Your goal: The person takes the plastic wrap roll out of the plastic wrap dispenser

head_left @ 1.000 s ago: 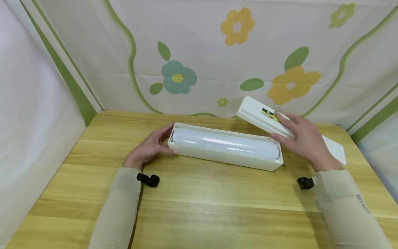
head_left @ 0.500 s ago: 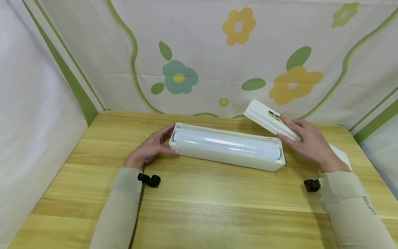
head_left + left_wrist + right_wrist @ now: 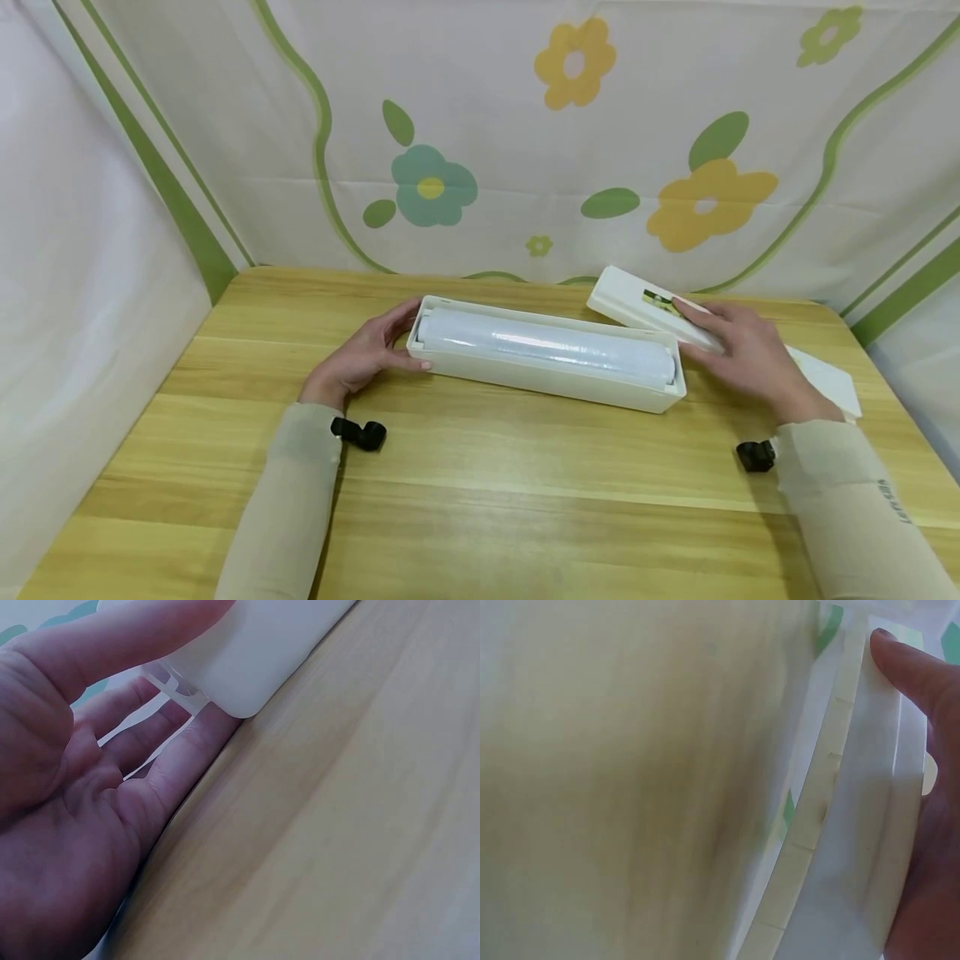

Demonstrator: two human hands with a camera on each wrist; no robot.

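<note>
White and plastic-looking, the long slim lid with a green label is pinched in my right grip, slanting back and left behind the right end of an open, oblong off-white box. That box runs sideways on the wood-grained bench, angled less steeply, its left end held by my left grip.

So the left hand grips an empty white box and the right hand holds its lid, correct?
The white box isn't empty: the head view shows a shiny roll inside. The left hand does grip the box, and the right hand holds the lid.
</note>
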